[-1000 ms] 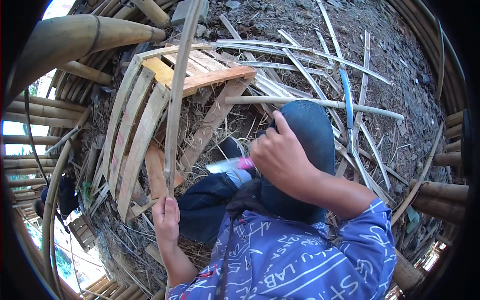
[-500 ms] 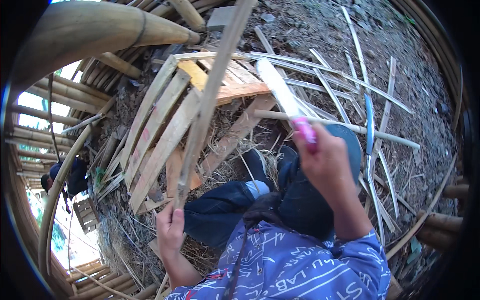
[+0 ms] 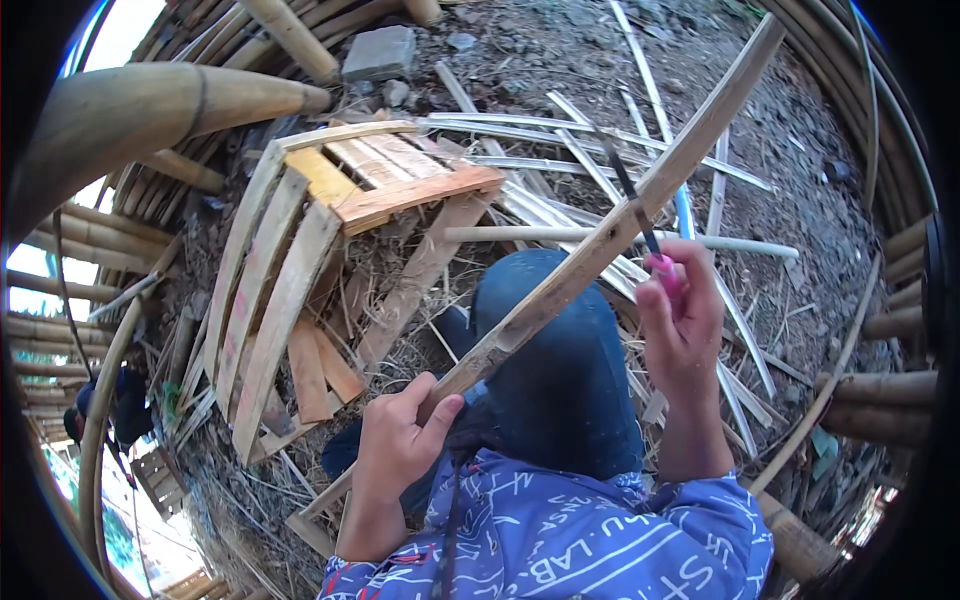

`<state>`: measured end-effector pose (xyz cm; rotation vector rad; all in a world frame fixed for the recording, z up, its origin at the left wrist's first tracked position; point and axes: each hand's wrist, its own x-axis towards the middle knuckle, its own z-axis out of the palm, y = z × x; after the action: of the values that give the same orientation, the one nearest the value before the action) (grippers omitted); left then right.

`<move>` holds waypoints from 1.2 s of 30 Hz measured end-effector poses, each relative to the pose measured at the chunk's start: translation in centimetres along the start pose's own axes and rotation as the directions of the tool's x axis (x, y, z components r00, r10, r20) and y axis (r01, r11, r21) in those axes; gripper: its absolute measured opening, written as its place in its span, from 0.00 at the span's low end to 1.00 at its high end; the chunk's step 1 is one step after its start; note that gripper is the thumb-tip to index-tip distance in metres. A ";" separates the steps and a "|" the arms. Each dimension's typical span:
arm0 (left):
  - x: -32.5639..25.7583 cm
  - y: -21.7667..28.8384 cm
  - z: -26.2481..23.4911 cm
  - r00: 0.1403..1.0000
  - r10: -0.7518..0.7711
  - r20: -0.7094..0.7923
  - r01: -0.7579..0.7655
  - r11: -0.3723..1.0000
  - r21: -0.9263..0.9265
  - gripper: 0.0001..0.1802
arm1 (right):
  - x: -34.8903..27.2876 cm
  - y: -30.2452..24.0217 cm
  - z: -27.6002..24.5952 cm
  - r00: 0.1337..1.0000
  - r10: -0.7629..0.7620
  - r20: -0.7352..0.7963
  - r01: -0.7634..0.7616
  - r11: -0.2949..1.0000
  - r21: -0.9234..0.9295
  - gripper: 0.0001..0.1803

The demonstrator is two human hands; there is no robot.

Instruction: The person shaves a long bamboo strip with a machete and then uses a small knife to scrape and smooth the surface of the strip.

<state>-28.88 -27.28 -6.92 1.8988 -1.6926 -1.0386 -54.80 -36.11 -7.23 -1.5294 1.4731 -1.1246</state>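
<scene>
A long flat bamboo strip (image 3: 560,290) slants across my lap, rising to the upper right. My left hand (image 3: 403,430) is closed around its lower end, thumb along the side. My right hand (image 3: 686,335) grips the pink handle of a knife (image 3: 622,178). The dark blade is seen nearly edge-on and crosses the strip in the view, close to its upper half; whether it touches cannot be made out. Below the strip is my bent knee (image 3: 565,385) in dark blue trousers.
A slatted wooden crate (image 3: 420,203) lies ahead to the left. Pale split strips (image 3: 575,150) and a light pole (image 3: 755,245) litter the ground on the right. Thick bamboo poles (image 3: 180,105) frame the left; a grey block (image 3: 380,53) sits beyond. Another person (image 3: 130,405) is at far left.
The strip has swung from nearly upright to a rightward slant. My right hand has turned the knife from showing its broad blade to edge-on, near the strip. My view has shifted right.
</scene>
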 end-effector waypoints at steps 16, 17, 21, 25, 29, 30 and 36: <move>0.9 -1.4 1.0 0.996 -0.055 0.077 0.065 0.988 -0.142 0.17 | 0.6 4.9 0.7 0.998 0.064 0.024 -0.068 0.941 0.331 0.24; 0.9 -1.4 0.9 0.995 -0.062 0.081 0.074 0.985 -0.155 0.17 | 0.7 4.8 0.8 0.993 0.079 0.088 -0.106 0.927 0.360 0.24; 1.2 -1.6 1.1 0.993 -0.067 0.097 0.083 0.980 -0.178 0.17 | 1.3 4.8 0.0 0.992 0.078 0.097 -0.103 0.951 0.290 0.24; 1.0 -1.8 1.3 0.993 -0.064 0.095 0.083 0.972 -0.219 0.18 | 0.6 4.4 0.6 0.983 0.023 0.180 -0.055 0.982 0.179 0.25; 1.0 -1.3 1.2 0.993 -0.061 0.099 0.078 0.982 -0.172 0.18 | 1.4 3.4 0.2 0.987 0.153 0.048 -0.158 0.976 0.148 0.24; 1.1 -1.2 1.3 0.994 -0.061 0.095 0.077 0.982 -0.172 0.18 | 0.5 3.4 1.0 0.987 0.107 0.121 -0.120 0.987 0.110 0.23; 1.1 -1.1 1.3 0.997 -0.042 0.064 0.050 0.991 -0.122 0.19 | 1.7 3.5 0.0 0.988 0.155 0.007 -0.154 0.980 0.128 0.22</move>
<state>-29.14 -27.93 -8.85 1.8526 -1.5851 -1.2024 -56.16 -38.05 -10.25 -1.3033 1.4652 -1.1069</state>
